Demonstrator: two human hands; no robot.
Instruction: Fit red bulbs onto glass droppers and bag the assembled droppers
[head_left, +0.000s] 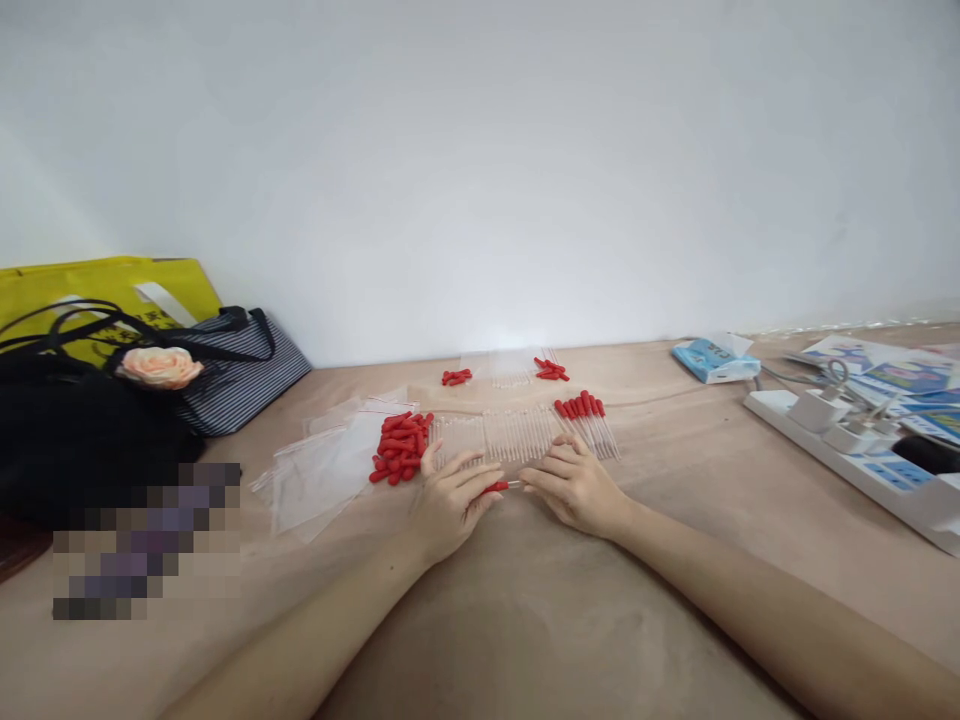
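Observation:
My left hand (455, 497) is closed on a red rubber dropper bulb (495, 487) low over the table. Pinched in my right hand (576, 487) is a thin clear dropper tube (514, 484), its end meeting the bulb between my fingers. A pile of loose red bulbs (400, 447) lies left of my left hand. Beyond both hands, bare clear tubes (517, 432) lie side by side in a row. Several droppers with red bulbs on their ends (589, 408) rest just past my right hand. How deep the held tube sits in the bulb is hidden.
Clear zip bags (330, 465) overlap at the left, near a striped bag (240, 370) and a yellow bag (112, 275). More red bulbs (552, 370) lie by the wall. A tissue pack (716, 360), a power strip (862, 465) and printed papers (900, 370) occupy the right.

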